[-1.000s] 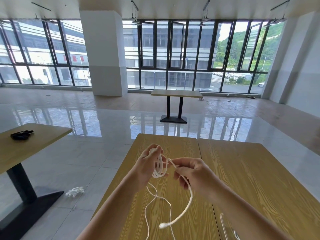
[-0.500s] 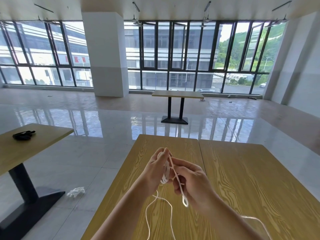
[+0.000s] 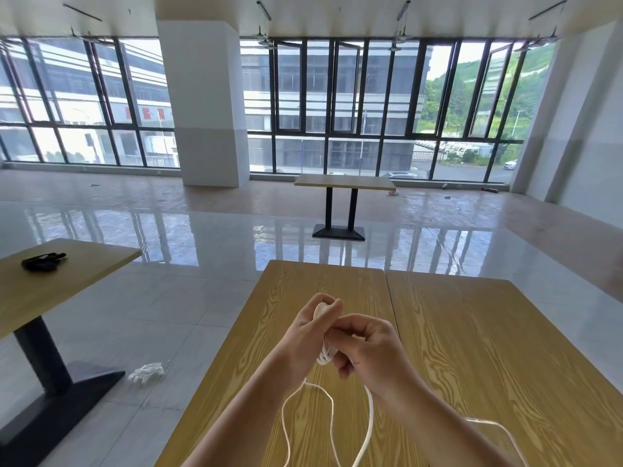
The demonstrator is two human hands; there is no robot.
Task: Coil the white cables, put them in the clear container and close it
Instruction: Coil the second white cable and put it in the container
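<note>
My left hand [image 3: 308, 335] grips a small bundle of coiled white cable [image 3: 325, 355] above the wooden table [image 3: 472, 348]. My right hand [image 3: 367, 345] presses close against it, fingers curled round the cable strand. Loose white cable loops hang below both hands and trail off the bottom edge. A thin clear curved rim [image 3: 499, 429] shows behind my right forearm; I cannot tell whether it is the container.
A second wooden table [image 3: 60, 284] stands at the left with a black object [image 3: 42, 261] on it. A white crumpled thing [image 3: 146, 372] lies on the tiled floor. Another table [image 3: 344, 183] stands far ahead by the windows.
My right hand has moved in tight against the left, and the cable end that hung loose has been drawn up. The camera view has tilted slightly.
</note>
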